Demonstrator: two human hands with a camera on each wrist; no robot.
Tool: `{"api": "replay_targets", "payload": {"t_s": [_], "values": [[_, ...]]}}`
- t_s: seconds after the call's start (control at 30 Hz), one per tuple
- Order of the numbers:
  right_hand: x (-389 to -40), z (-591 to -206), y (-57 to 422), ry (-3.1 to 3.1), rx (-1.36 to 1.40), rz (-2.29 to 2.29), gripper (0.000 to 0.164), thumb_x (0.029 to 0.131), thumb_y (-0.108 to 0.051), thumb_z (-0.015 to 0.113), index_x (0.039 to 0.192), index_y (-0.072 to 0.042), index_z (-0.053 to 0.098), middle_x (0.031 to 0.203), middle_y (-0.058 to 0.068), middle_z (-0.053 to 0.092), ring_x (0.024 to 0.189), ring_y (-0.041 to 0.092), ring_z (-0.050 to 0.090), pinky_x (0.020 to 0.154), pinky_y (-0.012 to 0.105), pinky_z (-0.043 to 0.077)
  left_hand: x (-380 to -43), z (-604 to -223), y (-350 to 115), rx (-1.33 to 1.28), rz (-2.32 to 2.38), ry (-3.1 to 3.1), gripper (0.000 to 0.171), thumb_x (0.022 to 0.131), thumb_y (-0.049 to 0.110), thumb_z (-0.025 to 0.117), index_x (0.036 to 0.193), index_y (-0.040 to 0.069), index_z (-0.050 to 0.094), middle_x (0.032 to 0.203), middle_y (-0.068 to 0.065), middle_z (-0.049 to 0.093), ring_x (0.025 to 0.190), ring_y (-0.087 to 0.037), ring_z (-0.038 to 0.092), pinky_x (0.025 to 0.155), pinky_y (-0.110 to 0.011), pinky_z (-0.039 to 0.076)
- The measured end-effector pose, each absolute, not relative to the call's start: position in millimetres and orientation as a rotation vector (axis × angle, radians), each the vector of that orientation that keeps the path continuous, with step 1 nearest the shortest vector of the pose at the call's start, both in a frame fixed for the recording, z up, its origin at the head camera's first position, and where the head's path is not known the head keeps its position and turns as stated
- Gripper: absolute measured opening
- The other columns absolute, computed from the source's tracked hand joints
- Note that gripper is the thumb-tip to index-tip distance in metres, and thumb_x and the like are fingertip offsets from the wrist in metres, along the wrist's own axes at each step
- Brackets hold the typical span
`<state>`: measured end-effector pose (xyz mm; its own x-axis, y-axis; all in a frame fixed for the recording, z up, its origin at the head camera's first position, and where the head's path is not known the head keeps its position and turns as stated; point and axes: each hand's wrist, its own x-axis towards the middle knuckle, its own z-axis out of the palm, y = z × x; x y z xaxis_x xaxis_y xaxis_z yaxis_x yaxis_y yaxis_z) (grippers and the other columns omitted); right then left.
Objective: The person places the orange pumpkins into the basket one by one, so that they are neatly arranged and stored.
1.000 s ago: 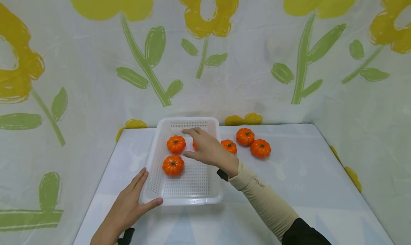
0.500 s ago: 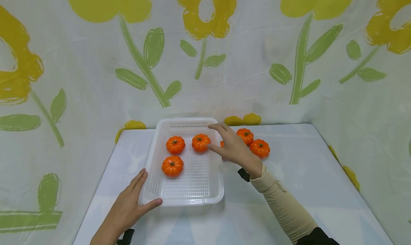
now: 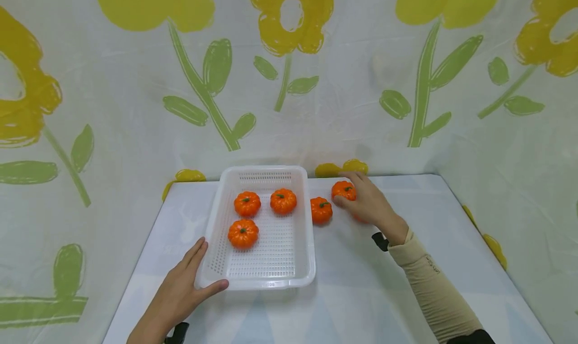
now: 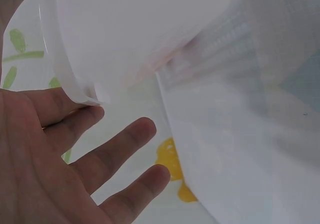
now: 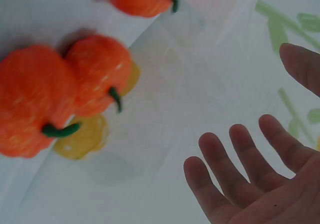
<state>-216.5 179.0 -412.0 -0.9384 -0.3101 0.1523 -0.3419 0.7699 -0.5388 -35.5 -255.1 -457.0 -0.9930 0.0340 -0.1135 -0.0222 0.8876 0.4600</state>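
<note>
A pumpkin (image 3: 342, 189) sits on the bench, right of the basket's far half, framed in the head view by the right hand's thumb and fingers. The right hand (image 3: 369, 201) holds nothing; its fingers are extended, thumb well apart, and the right wrist view shows it clear of the pumpkins. A second pumpkin (image 3: 321, 211) is just beside the basket's right rim; a third pumpkin (image 3: 359, 218), farther right of the basket, is mostly hidden under the right hand. The white basket (image 3: 280, 284) holds three more: two side by side in its far half, one left of its middle. All are orange with green stems. The left hand (image 3: 180, 286), fingers straight, touches the basket's left side, its thumb at the near left corner. The bench (image 3: 370, 294) extends right of the basket; behind it hangs a flowered backdrop (image 3: 343, 108).
</note>
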Motion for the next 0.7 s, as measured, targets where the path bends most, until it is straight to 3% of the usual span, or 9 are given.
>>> {"api": "replay_targets", "payload": {"t_s": [0.3, 0.5, 0.7], "values": [[-220, -431, 233, -2.858, 0.419, 0.968, 0.068, 0.092, -0.025, 0.077, 0.148, -0.002, 0.046, 0.145, 0.024, 0.047, 0.127, 0.044, 0.048, 0.103, 0.062, 0.043, -34, -456, -256, -0.004, 0.722, 2.925, 0.126, 0.073, 0.086, 0.060, 0.161, 0.005, 0.022, 0.167, -0.016, 0.018, 0.140, -0.048, 0.037, 0.106, -0.068, 0.038], [-219, -446, 247, -3.023, 0.330, 0.885, 0.077, 0.093, -0.033, 0.074, 0.152, 0.002, 0.039, 0.149, 0.030, 0.040, 0.133, 0.047, 0.040, 0.109, 0.066, 0.037, -35, -457, -255, -0.011, 0.727, 2.930, 0.126, 0.072, 0.086, 0.061, 0.161, 0.005, 0.022, 0.167, -0.016, 0.019, 0.140, -0.048, 0.037, 0.106, -0.068, 0.038], [-218, -466, 254, -3.122, 0.276, 0.844, 0.085, 0.091, -0.044, 0.075, 0.152, 0.003, 0.039, 0.148, 0.033, 0.039, 0.131, 0.050, 0.043, 0.107, 0.067, 0.038, -34, -459, -256, 0.031, 0.753, 2.962, 0.122, 0.075, 0.083, 0.063, 0.160, 0.005, 0.025, 0.167, -0.015, 0.021, 0.139, -0.048, 0.040, 0.105, -0.067, 0.040]]}}
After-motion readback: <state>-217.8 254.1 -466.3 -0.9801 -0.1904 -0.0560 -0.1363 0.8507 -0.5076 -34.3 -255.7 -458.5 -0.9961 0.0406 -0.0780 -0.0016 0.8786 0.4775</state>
